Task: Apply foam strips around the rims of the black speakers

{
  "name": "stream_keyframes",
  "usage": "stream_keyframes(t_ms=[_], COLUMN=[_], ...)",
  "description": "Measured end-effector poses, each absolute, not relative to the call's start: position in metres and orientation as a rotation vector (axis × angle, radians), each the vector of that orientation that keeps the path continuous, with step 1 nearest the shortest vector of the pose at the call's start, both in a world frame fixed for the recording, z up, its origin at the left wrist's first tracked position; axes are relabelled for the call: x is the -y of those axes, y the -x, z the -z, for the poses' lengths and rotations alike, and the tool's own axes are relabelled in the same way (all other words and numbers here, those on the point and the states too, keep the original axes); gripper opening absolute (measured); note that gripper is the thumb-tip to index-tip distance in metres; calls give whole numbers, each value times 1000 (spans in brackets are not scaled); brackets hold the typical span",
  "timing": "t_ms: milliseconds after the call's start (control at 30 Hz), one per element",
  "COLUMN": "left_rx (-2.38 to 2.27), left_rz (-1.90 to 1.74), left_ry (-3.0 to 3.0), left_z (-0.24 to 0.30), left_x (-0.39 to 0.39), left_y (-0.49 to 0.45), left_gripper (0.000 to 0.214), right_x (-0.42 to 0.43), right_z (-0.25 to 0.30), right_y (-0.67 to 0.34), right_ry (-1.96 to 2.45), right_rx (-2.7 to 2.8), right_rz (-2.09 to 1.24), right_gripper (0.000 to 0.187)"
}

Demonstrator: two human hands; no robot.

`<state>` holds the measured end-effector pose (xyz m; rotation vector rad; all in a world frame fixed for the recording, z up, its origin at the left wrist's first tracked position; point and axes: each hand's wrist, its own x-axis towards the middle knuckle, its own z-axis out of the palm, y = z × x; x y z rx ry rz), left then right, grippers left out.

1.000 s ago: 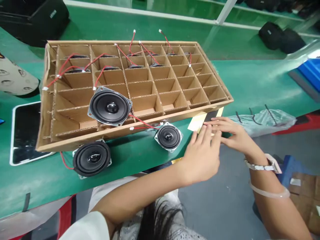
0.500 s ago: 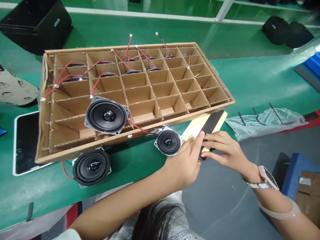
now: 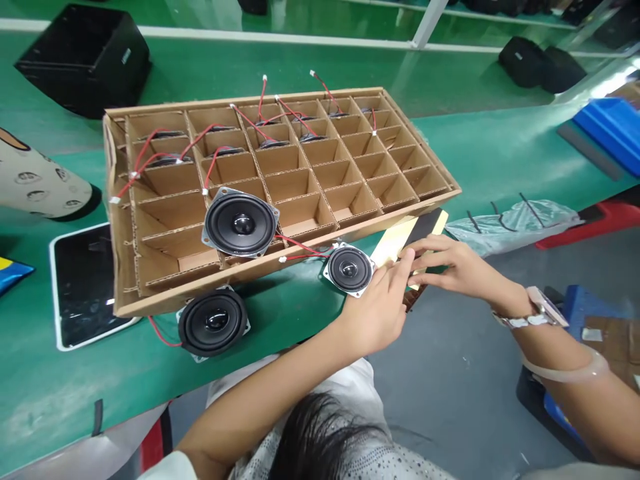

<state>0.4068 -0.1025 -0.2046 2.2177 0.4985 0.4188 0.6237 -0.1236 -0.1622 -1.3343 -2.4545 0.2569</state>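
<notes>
Head view: left hand (image 3: 373,317) and right hand (image 3: 463,270) at a black-and-cream strip (image 3: 400,243) by the green bench (image 3: 100,393) edge.
Fingers (image 3: 440,257) extended on strip; grip cannot be told. Risk: left hand catching the small loudspeaker (image 3: 349,269) just beside it or its red lead (image 3: 300,256).

You have a cardboard divider tray (image 3: 165,300) on the table (image 3: 100,380) at twelve o'clock, a speaker (image 3: 241,225) resting on it, another speaker (image 3: 213,323) at eleven o'clock, and a smaller speaker (image 3: 349,269) at twelve o'clock, both on the table in front of the tray.
</notes>
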Motion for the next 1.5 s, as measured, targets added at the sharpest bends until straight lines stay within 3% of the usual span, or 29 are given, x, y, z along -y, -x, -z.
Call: stream_keyframes(t_ms=[400, 500, 700, 900, 1100, 1300, 1500], left_rx=[-557, -517, -515, -498, -479, -523, -594], left_rz=[-469, -444, -362, -422, -476, -444, -390], left_ry=[-2114, -2135, -2201, -2304, -2383, -2604, -2822], left_z=[195, 194, 196, 205, 207, 203, 203], left_x=[100, 98, 98, 103, 100, 105, 111], left_y=[-404, -402, -393, -398, -404, -404, -408], left_gripper=[77, 78, 75, 79, 74, 72, 58], right_x=[144, 141, 137, 140, 147, 153, 125], right_z=[185, 186, 184, 179, 189, 197, 175], right_y=[-617, -617, -617, -614, -614, -611, -658], right_ry=[1353, 1328, 1308, 1368, 1500, 1579, 1711], right_rx=[2341, 2331, 2266, 2264, 2175, 2012, 1547], right_rz=[-10, -54, -119, -233, -254, -483, -676], right_gripper=[13, 23, 10, 27, 29, 41, 31])
